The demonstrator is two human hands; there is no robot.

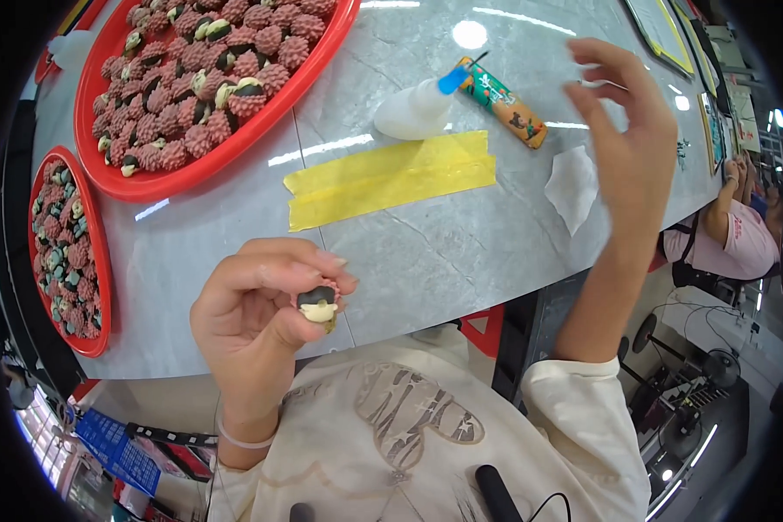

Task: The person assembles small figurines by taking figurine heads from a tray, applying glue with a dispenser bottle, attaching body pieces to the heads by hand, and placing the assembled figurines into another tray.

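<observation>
Between the thumb and fingers of my left hand (257,304) is a small figurine (318,304), pinched near the table's front edge. It has a black top, a cream lower part and some pink ridged edging behind. My right hand (626,130) is raised over the right side of the table, its fingers apart and loosely bent, with nothing visible in them. A white scrap of paper (572,189) lies beside that wrist. To its left are a green and orange printed packet (506,106) and a white squeeze bottle (413,111) with a blue cap and thin dark tip.
Yellow tape (391,178) is stuck across the grey marbled table (418,248). A large red tray (226,163) at the far left holds many pink ridged pieces, several with figures. A smaller red tray (104,296) stands nearer. Another person (739,235) sits at the right.
</observation>
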